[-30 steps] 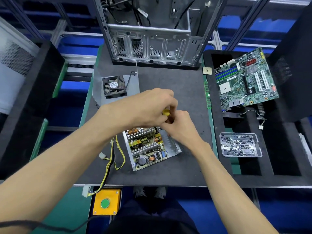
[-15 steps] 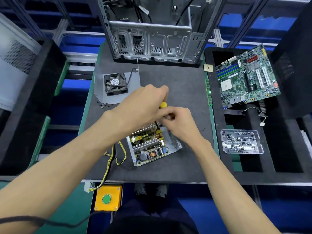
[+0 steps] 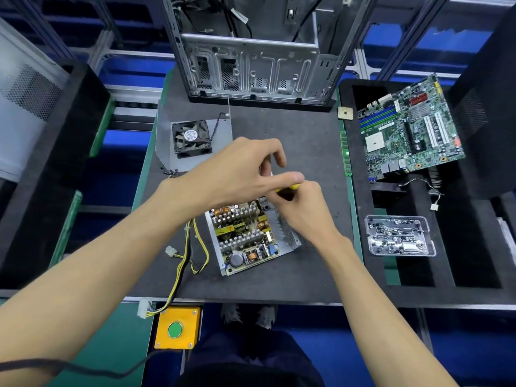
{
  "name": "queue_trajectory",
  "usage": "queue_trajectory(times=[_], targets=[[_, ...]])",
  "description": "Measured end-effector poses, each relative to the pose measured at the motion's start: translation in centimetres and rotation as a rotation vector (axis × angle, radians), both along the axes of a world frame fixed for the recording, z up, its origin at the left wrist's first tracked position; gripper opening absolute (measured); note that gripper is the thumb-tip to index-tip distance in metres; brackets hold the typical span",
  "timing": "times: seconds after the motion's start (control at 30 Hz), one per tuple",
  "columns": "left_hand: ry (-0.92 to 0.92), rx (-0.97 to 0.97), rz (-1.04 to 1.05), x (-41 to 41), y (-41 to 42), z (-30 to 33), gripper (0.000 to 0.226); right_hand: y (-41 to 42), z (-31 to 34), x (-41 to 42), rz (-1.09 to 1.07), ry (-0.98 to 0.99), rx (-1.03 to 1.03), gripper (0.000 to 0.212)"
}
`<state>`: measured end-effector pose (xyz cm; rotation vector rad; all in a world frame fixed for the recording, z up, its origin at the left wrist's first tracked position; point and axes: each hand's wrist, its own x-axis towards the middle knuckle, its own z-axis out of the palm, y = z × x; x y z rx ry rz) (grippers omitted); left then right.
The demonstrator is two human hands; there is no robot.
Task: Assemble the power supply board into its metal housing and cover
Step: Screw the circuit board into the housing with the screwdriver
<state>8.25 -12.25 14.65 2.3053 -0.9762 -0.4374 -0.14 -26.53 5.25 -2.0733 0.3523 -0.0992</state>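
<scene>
Since prev. frame, left hand (image 3: pixel 237 174) is uncurling, fingers spread, gripping nothing. Right hand (image 3: pixel 301 210) is closing on yellow-handled screwdriver (image 3: pixel 290 187) at far corner of power supply board (image 3: pixel 243 236), which is sitting inside metal housing (image 3: pixel 290 236) on worktop (image 3: pixel 307 141).

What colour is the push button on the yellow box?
Green button on the yellow box, head view.
</scene>
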Motion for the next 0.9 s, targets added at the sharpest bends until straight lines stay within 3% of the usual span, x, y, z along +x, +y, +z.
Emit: queue_trajectory(times=[0.23,0.43,0.6,0.9], targets=[[0.016,-0.033,-0.071,0.36,-1.07,-0.37,0.022,-0.14,0.49,0.45,0.049,0.089,-0.149,0.052],[0.031,-0.057,-0.065,0.53,-1.13,-0.56,0.024,-0.33,0.41,0.15,0.054,0.073,-0.161,0.038],[0.023,-0.060,-0.068,0.47,-1.08,-0.64,0.022,-0.21,0.46,0.17,0.040,0.047,-0.200,0.050],[0.026,-0.064,-0.062,0.29,-0.57,-0.14,0.022,-0.15,0.66,0.19,0.061,-0.026,-0.220,0.036]])
